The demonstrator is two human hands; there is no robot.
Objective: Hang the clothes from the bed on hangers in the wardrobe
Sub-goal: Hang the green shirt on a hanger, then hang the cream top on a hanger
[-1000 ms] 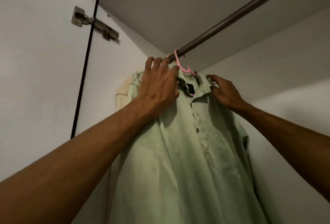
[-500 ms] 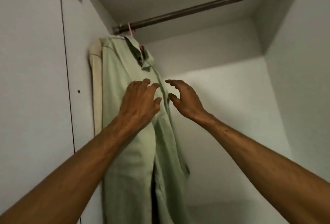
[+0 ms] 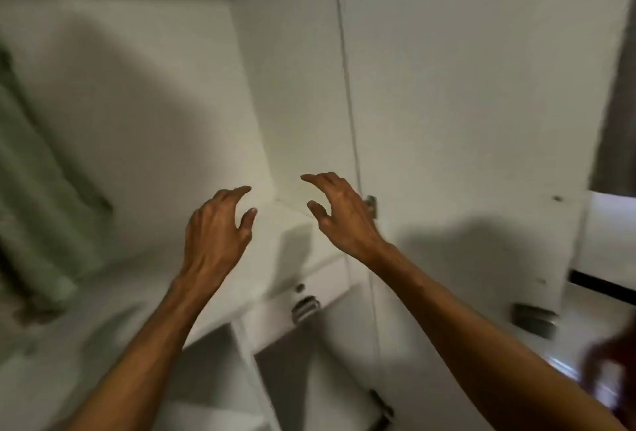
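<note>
In the blurred head view, the left hand (image 3: 215, 234) and the right hand (image 3: 344, 220) float near centre, apart, released, fingers loosely spread, holding nothing. The green shirt (image 3: 38, 183) hangs at 9 o'clock inside the white wardrobe (image 3: 292, 86).

Dim, soft indoor light; heavy motion blur, worst toward the edges.

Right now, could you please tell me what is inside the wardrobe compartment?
A green shirt hangs along the left edge, in front of the white back wall. Its top and whatever holds it are out of frame, and the shirt covers anything behind it.
</note>
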